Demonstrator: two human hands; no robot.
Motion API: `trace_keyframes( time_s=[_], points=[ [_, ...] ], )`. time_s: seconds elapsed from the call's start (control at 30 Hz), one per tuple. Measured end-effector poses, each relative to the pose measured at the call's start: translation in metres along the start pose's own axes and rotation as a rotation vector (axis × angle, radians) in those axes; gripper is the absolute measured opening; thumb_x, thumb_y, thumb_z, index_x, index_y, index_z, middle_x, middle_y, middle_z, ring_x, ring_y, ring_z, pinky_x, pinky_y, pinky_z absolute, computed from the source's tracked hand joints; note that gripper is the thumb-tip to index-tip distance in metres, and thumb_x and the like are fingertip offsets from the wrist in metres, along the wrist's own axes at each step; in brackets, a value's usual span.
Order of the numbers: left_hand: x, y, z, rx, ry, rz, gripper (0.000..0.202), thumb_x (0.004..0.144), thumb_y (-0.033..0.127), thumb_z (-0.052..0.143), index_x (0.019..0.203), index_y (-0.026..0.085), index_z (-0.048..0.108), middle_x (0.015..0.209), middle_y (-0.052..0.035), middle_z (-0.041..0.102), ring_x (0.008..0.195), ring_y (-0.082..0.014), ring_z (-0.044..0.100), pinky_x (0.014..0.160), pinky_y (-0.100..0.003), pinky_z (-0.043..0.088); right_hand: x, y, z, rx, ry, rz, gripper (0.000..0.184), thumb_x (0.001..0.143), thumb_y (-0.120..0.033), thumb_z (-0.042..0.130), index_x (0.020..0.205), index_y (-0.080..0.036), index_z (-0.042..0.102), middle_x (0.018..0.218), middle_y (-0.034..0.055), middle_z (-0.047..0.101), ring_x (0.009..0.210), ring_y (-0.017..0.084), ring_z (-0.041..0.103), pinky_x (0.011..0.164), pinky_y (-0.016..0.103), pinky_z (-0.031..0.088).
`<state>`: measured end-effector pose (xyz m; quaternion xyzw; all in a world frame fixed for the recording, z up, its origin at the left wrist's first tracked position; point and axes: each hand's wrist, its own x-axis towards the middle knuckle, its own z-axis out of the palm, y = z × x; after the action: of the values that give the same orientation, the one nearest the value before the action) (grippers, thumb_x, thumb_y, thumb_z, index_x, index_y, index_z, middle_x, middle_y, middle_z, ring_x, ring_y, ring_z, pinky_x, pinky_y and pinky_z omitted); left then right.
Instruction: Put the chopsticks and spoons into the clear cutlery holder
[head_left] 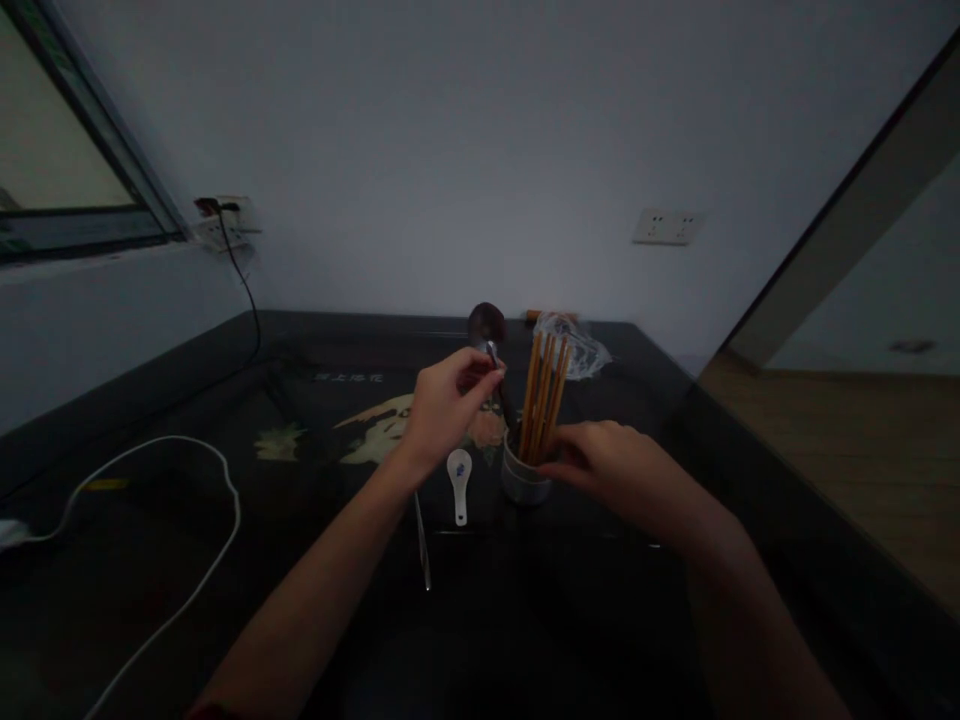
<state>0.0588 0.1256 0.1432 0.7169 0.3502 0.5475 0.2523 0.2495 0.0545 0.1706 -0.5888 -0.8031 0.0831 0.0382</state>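
Observation:
My left hand (450, 405) pinches a ladle (487, 325) just below its dark round bowl, which points up and away. The ladle's handle slants down toward a light grey cup (525, 484), and its lower end is hidden at the rim. Several wooden chopsticks (541, 400) stand upright in this cup, leaning slightly right. At the cup's right side, my right hand (600, 452) grips the rim between thumb and fingers; the fingertips are partly hidden. On the table left of the cup lie a white spoon (460, 488) with a blue mark and a thin metal utensil (423, 545).
A crumpled clear plastic bag (583, 352) lies behind the chopsticks near the wall. The glossy black table (570, 620) bears a printed flower pattern. A white cable (234, 500) curves across its left side. A black cord (244, 275) hangs from the left wall socket.

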Motion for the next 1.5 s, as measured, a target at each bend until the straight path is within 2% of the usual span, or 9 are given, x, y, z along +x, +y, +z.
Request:
trace_keyframes(
  time_s=[0.1,0.2,0.53,0.7,0.83,1.0,1.23,1.33,1.5],
  points=[
    [-0.005,-0.010,0.023,0.082,-0.072,-0.008,0.003,0.080,0.018,0.065,0.082,0.017,0.062,0.079,-0.0012,0.071,0.073,-0.0144,0.068,0.071,-0.026,0.055,0.003,0.011,-0.002,-0.011,0.050,0.059,0.019,0.085,-0.037,0.064,0.092,-0.020,0.069,0.078,0.0031,0.069,0.063,0.016,0.061,0.053,0.026,0.033],
    [-0.009,-0.021,0.032,0.115,-0.135,-0.055,0.007,0.078,0.015,0.067,0.078,0.017,0.060,0.075,-0.0010,0.070,0.071,-0.0145,0.067,0.068,-0.025,0.053,0.007,0.017,-0.002,0.011,0.041,0.061,0.020,0.085,-0.039,0.064,0.091,-0.021,0.069,0.075,0.0017,0.068,0.060,0.014,0.060,0.052,0.025,0.032],
    [-0.011,-0.033,0.033,0.313,-0.255,-0.092,0.002,0.079,0.015,0.063,0.080,0.015,0.064,0.075,-0.0016,0.066,0.070,-0.0166,0.062,0.066,-0.028,0.046,0.026,0.026,0.007,0.034,0.038,0.130,0.019,0.083,-0.038,0.065,0.094,-0.024,0.071,0.081,0.0018,0.068,0.066,0.014,0.060,0.055,0.025,0.034],
    [-0.015,-0.041,0.039,0.492,-0.336,0.002,0.002,0.075,0.017,0.067,0.076,0.017,0.066,0.081,-0.0036,0.061,0.082,-0.0208,0.057,0.073,-0.031,0.044,0.029,0.028,0.011,0.006,0.030,0.134,0.022,0.084,-0.040,0.063,0.097,-0.024,0.070,0.083,0.0027,0.068,0.068,0.016,0.061,0.055,0.026,0.034],
    [-0.016,-0.045,0.041,0.529,-0.375,-0.029,0.003,0.076,0.019,0.066,0.077,0.018,0.068,0.080,-0.0029,0.058,0.083,-0.0210,0.055,0.073,-0.031,0.042,0.029,0.027,0.014,-0.015,0.012,0.126,0.025,0.085,-0.043,0.062,0.100,-0.024,0.069,0.086,0.0039,0.069,0.068,0.017,0.062,0.055,0.026,0.035],
    [-0.014,-0.049,0.042,0.423,-0.377,-0.145,0.005,0.076,0.018,0.065,0.072,0.017,0.067,0.075,-0.0007,0.053,0.076,-0.0173,0.055,0.067,-0.027,0.040,0.028,0.023,0.013,-0.028,-0.009,0.133,0.023,0.086,-0.041,0.061,0.100,-0.025,0.068,0.087,0.0037,0.070,0.070,0.018,0.063,0.057,0.025,0.038],
    [-0.014,-0.054,0.045,0.419,-0.389,-0.148,0.011,0.076,0.019,0.067,0.066,0.017,0.065,0.072,-0.0004,0.052,0.074,-0.0173,0.053,0.066,-0.028,0.038,0.027,0.021,0.012,-0.039,-0.016,0.130,0.024,0.087,-0.042,0.059,0.100,-0.024,0.068,0.088,0.0050,0.070,0.072,0.019,0.064,0.059,0.026,0.040],
    [-0.014,-0.052,0.042,0.418,-0.339,-0.147,0.006,0.075,0.021,0.068,0.076,0.016,0.064,0.075,-0.0003,0.053,0.076,-0.0174,0.053,0.067,-0.028,0.037,0.027,0.021,0.012,-0.043,-0.014,0.121,0.023,0.087,-0.041,0.059,0.101,-0.024,0.067,0.087,0.0050,0.070,0.071,0.020,0.064,0.058,0.026,0.040],
    [-0.010,-0.047,0.032,0.327,-0.234,-0.168,0.024,0.074,0.024,0.068,0.093,0.018,0.055,0.069,0.0056,0.048,0.064,-0.0125,0.049,0.057,-0.024,0.034,0.027,0.021,0.012,-0.041,-0.006,0.121,0.026,0.087,-0.042,0.060,0.102,-0.022,0.067,0.089,0.0063,0.070,0.071,0.019,0.065,0.057,0.025,0.039]
  ],
)
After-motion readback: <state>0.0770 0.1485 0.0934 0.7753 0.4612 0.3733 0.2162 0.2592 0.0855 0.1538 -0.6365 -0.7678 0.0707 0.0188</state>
